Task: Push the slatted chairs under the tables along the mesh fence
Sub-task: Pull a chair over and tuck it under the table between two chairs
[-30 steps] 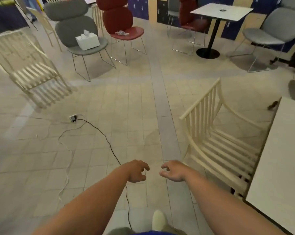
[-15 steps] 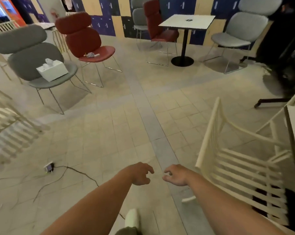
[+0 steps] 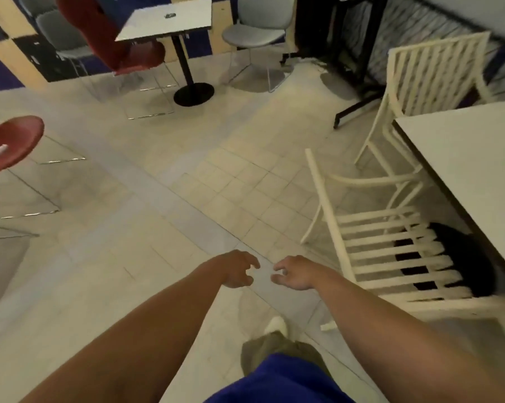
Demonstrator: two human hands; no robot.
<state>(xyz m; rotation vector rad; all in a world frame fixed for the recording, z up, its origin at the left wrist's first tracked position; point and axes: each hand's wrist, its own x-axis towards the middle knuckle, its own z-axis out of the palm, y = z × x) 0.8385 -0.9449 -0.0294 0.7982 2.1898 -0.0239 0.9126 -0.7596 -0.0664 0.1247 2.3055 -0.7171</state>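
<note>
A cream slatted chair (image 3: 396, 251) stands at the right, its seat partly under a pale table (image 3: 475, 158) and its backrest toward me. Beyond it, at the table's far end, a second slatted chair (image 3: 431, 74) stands in front of the mesh fence (image 3: 414, 30). My left hand (image 3: 239, 269) and my right hand (image 3: 295, 273) hang over the tiled floor just left of the near chair, fingers loosely curled, holding nothing. Neither hand touches the chair.
A red chair (image 3: 13, 141) sits at the left edge. Farther back stand a small square table on a black pedestal (image 3: 170, 18), another red chair (image 3: 123, 50) and a grey chair (image 3: 260, 30). A black wheeled stand (image 3: 358, 103) lies by the fence.
My view has swung to the right: the near slatted chair and its table now fill the right side, and the second chair and fence have come into sight. Both hands stay loosely curled and free.
</note>
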